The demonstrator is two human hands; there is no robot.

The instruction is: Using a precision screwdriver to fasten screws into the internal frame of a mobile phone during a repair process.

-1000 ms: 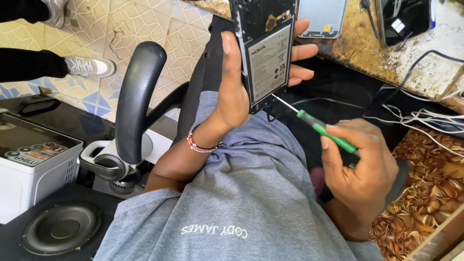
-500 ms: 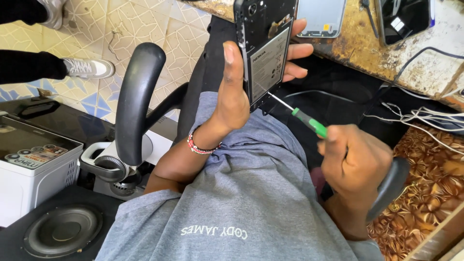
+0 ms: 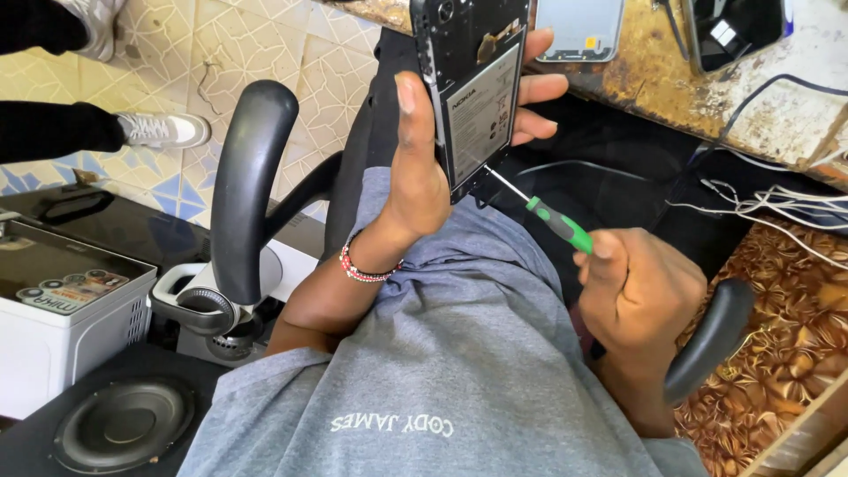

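Observation:
My left hand (image 3: 424,163) grips an opened black phone (image 3: 473,84) with its back cover off and the grey battery showing, held upright in front of my chest. A beaded bracelet (image 3: 367,268) circles that wrist. My right hand (image 3: 645,296) is closed around a thin screwdriver with a green handle (image 3: 558,225). Its metal tip touches the lower edge of the phone. I sit in a grey shirt (image 3: 424,371) on a chair.
Black chair armrests stand at left (image 3: 247,177) and right (image 3: 711,340). A worn bench (image 3: 671,79) above holds another phone (image 3: 579,28) and a dark device (image 3: 729,31); white cables (image 3: 768,203) hang below. Another person's sneaker (image 3: 163,130), a white appliance (image 3: 62,309) and a speaker (image 3: 119,424) are at left.
My right hand has drawn nearer to my body and lower, with the screwdriver still pointed at the phone's bottom edge. The phone has tilted slightly in my left hand.

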